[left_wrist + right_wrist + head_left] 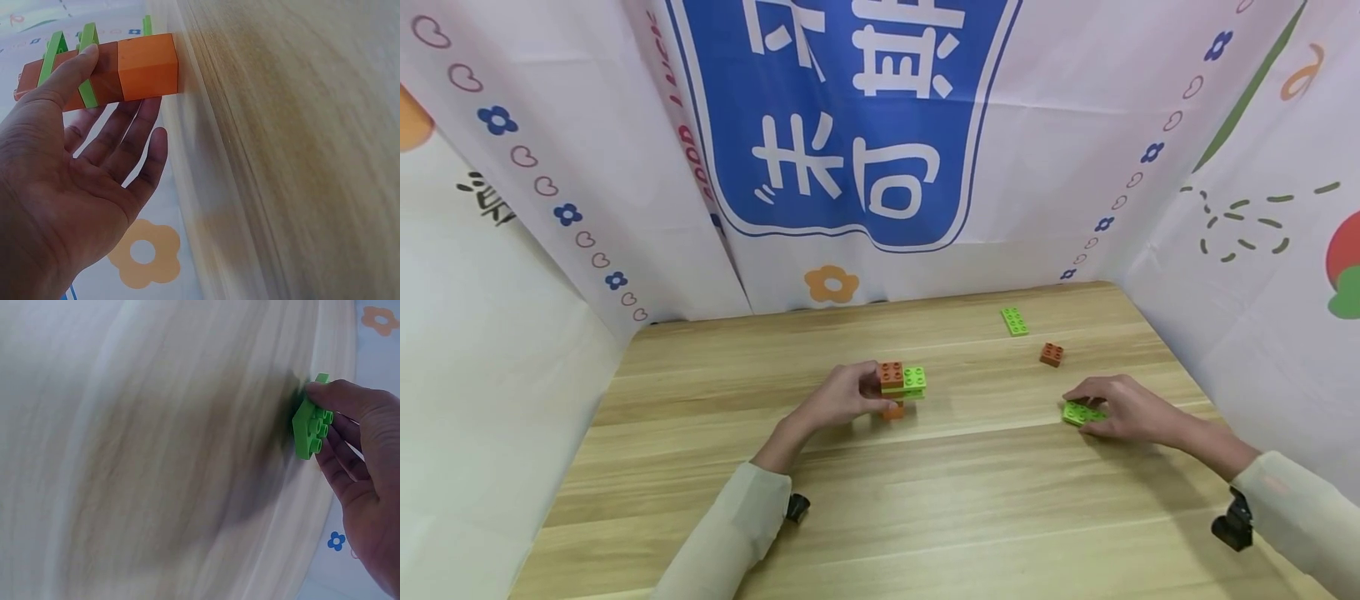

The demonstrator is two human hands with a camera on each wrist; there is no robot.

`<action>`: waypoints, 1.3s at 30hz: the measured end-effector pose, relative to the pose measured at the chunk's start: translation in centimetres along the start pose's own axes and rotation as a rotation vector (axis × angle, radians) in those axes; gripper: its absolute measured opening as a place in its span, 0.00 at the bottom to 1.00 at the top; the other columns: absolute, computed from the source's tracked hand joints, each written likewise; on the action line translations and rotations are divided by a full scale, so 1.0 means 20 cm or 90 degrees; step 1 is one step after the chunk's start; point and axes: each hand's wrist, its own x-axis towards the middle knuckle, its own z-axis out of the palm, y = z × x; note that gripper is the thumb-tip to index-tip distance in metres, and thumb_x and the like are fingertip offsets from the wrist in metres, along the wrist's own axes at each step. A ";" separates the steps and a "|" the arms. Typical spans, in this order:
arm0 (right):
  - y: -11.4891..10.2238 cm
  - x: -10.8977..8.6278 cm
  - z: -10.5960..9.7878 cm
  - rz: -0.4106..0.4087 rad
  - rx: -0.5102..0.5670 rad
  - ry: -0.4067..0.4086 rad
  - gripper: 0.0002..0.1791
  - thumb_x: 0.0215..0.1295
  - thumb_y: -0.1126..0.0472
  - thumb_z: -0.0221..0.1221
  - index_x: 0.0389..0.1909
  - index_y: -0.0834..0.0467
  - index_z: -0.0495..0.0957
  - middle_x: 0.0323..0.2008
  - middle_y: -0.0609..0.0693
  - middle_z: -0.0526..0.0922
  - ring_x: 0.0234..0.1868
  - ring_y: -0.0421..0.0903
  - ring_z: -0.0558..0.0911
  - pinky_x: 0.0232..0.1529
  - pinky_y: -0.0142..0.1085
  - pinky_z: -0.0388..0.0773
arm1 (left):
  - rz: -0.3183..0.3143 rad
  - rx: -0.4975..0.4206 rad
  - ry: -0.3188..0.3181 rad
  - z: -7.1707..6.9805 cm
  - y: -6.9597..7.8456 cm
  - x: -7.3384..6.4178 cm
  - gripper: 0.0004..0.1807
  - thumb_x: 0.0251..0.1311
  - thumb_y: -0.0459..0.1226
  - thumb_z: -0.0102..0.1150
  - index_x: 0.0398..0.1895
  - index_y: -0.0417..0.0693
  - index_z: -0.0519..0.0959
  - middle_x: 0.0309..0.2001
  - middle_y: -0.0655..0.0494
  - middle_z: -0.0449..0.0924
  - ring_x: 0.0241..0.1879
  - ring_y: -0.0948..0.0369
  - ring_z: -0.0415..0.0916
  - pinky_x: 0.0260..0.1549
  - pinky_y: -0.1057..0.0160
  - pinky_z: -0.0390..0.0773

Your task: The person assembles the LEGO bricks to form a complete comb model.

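My left hand (pixel 841 397) grips a stack of toy building blocks (pixel 892 372) between thumb and fingers, left of the table's middle. An orange block (pixel 149 67) forms its base, right at the tabletop. Above that, reddish-brown blocks alternate with two thin green plates, which jut out to the right in the head view. Over on the right side, my right hand (pixel 1129 410) pinches a flat green studded plate (pixel 302 430) by its edges, close over the wood. Its studs face up, and the fingers partly cover it.
Behind the right hand lie a small reddish-brown block (pixel 1052 354) and, farther back, another green plate (pixel 1014 322). The wooden table (pixel 925 517) ends at printed white cloth walls (pixel 1045 192) on the back and both sides.
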 end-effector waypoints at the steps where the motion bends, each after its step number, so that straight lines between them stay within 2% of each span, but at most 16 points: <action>1: -0.01 0.00 0.00 -0.002 0.000 0.006 0.26 0.50 0.67 0.81 0.52 0.63 0.87 0.44 0.50 0.90 0.40 0.41 0.87 0.40 0.37 0.87 | -0.001 0.002 0.000 0.00 0.00 0.00 0.15 0.62 0.39 0.78 0.45 0.46 0.82 0.45 0.53 0.87 0.43 0.60 0.82 0.45 0.60 0.84; 12: -0.07 0.10 -0.05 -0.017 0.019 0.029 0.26 0.50 0.70 0.80 0.53 0.62 0.87 0.48 0.53 0.90 0.42 0.44 0.88 0.42 0.43 0.88 | 0.007 0.003 -0.005 0.00 -0.01 0.00 0.16 0.63 0.39 0.77 0.49 0.45 0.82 0.44 0.53 0.87 0.42 0.59 0.83 0.43 0.63 0.84; 18: -0.12 0.16 -0.08 -0.045 -0.001 0.043 0.27 0.49 0.70 0.81 0.53 0.60 0.88 0.49 0.55 0.90 0.45 0.48 0.89 0.44 0.46 0.87 | 0.012 -0.004 0.001 0.00 -0.01 0.00 0.16 0.62 0.38 0.77 0.49 0.46 0.82 0.45 0.53 0.88 0.43 0.59 0.84 0.45 0.62 0.85; 24: -0.14 0.23 -0.09 -0.068 0.021 0.042 0.25 0.50 0.70 0.80 0.53 0.61 0.88 0.49 0.53 0.90 0.42 0.42 0.88 0.42 0.46 0.87 | 0.013 0.004 0.003 0.00 -0.01 0.00 0.17 0.62 0.39 0.78 0.50 0.47 0.82 0.45 0.53 0.88 0.43 0.60 0.84 0.45 0.61 0.85; 28: -0.17 0.28 -0.10 -0.089 0.043 0.048 0.26 0.48 0.73 0.79 0.52 0.62 0.88 0.47 0.50 0.90 0.40 0.40 0.87 0.40 0.46 0.87 | 0.013 0.007 0.002 0.00 -0.01 0.00 0.16 0.62 0.39 0.78 0.49 0.47 0.82 0.45 0.53 0.88 0.43 0.60 0.84 0.45 0.60 0.85; 33: -0.20 0.35 -0.11 -0.101 0.051 0.049 0.26 0.48 0.74 0.78 0.51 0.59 0.88 0.48 0.49 0.89 0.41 0.41 0.87 0.40 0.45 0.87 | 0.016 0.008 0.002 0.00 0.00 0.00 0.16 0.62 0.39 0.77 0.50 0.47 0.82 0.45 0.53 0.88 0.43 0.60 0.84 0.45 0.60 0.85; 39: -0.24 0.41 -0.11 -0.112 0.048 0.054 0.24 0.51 0.71 0.77 0.52 0.57 0.88 0.51 0.49 0.89 0.48 0.45 0.88 0.45 0.45 0.87 | 0.014 0.006 0.002 0.00 0.01 0.00 0.17 0.62 0.38 0.77 0.50 0.46 0.82 0.45 0.52 0.88 0.44 0.59 0.85 0.46 0.60 0.85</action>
